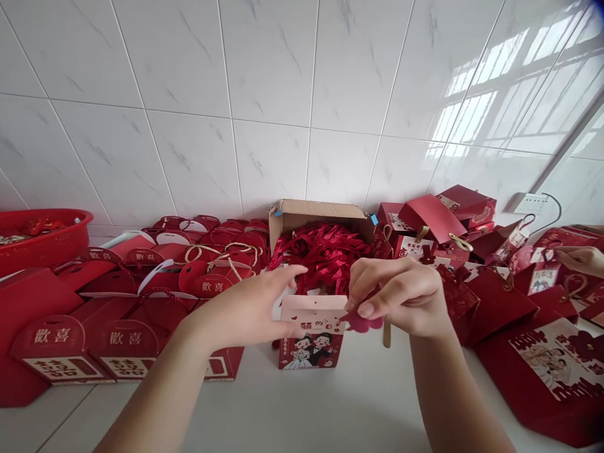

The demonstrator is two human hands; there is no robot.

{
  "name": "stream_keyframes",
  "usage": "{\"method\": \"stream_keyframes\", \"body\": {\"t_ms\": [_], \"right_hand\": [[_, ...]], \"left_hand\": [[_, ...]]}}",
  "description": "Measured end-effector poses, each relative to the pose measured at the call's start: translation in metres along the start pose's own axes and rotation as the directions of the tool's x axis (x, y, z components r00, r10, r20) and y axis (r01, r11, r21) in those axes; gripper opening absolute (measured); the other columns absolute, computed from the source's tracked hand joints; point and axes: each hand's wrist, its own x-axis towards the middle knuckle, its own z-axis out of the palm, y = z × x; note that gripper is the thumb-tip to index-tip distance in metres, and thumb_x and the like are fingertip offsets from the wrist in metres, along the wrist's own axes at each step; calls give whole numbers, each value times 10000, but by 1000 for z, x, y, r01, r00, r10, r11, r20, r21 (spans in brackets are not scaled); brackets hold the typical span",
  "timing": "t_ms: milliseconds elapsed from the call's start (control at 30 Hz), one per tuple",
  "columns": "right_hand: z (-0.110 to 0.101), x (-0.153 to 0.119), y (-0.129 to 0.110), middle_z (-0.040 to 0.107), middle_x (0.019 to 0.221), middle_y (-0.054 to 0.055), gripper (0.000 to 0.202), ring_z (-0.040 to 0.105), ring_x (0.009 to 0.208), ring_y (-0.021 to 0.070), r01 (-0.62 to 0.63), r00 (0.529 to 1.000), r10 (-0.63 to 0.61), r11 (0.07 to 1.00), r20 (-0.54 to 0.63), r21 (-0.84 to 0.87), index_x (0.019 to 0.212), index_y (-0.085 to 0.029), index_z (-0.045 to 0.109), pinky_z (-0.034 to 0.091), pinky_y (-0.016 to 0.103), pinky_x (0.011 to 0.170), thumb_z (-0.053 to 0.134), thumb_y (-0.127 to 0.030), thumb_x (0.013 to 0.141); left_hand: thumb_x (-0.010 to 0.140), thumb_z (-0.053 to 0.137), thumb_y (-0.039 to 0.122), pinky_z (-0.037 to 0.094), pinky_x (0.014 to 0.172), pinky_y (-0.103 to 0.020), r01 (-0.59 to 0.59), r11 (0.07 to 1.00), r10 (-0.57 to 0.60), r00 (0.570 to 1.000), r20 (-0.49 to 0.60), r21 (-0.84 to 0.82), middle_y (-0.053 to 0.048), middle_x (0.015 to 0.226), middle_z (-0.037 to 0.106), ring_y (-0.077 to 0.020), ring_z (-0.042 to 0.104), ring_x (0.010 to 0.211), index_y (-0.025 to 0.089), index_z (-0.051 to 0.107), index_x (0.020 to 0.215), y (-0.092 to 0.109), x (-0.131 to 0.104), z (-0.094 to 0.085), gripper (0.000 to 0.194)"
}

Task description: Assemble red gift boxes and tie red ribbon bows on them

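Note:
A small red and pale pink gift box (pixel 309 351) with a cartoon bridal couple on its front stands upright on the white table. My left hand (pixel 257 308) is at its left side, fingers stretched out and apart. The thumb overlaps the box's left front edge; whether it presses on it I cannot tell. To the right of the box, my right hand (pixel 401 296) is closed in a pinch on a dark pink flower-shaped piece (pixel 368 322). A narrow gold-coloured strip (pixel 387 332) hangs below that hand. Behind the box lies a heap of red ribbons (pixel 325 248).
The ribbons fill an open cardboard box (pixel 321 206) against the tiled wall. Rows of red gift boxes (pixel 125 340) stand at left, near a red plastic basket (pixel 70 236). Red bags (pixel 504 302) crowd the right, where another person's hand (pixel 582 259) holds a tag.

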Motion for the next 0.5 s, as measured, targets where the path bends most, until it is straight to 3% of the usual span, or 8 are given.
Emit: {"method": "stream_keyframes", "body": {"t_ms": [67,167,300,433,500], "right_hand": [[-5,-2,-2,711,818,81,257,649,701,163,-1,1000,1,1000,-4,-4,1014,-242,752,527,320,638,616,-92,856],[-11,-3,-3,716,830,90,279,651,718,173,-5,1000,5,1000,-8,-25,1027,-230,750,525,335,652,621,-67,841],[-17,-4,-3,716,823,86,298,644,729,175,-20,1000,19,998,-15,-56,1035,-234,747,529,349,673,624,-53,834],[-22,-6,-1,717,827,81,283,643,742,175,-39,999,37,996,-26,-77,1025,-241,749,533,358,692,629,-64,839],[-24,-7,0,717,822,75,280,644,750,176,-53,999,52,996,-16,-78,1018,-246,750,534,358,697,633,-67,838]], "left_hand": [[677,729,380,474,643,-271,108,994,-106,991,87,-24,-56,1099,667,-248,667,857,316,514,1292,-10,9,8,655],[692,652,270,434,598,-252,180,975,-174,983,57,-127,-34,940,683,-216,648,747,269,542,1174,-15,25,22,494],[718,617,278,438,644,-251,170,963,-177,984,-15,-209,-4,879,673,-188,628,741,255,495,1197,-17,41,38,494],[754,571,309,398,599,-249,153,955,-168,985,-38,-255,1,787,656,-191,602,721,230,638,884,-21,46,48,166],[749,579,305,392,599,-255,146,948,-171,983,-69,-282,-2,758,651,-198,598,714,215,639,767,-21,47,51,109]]}}
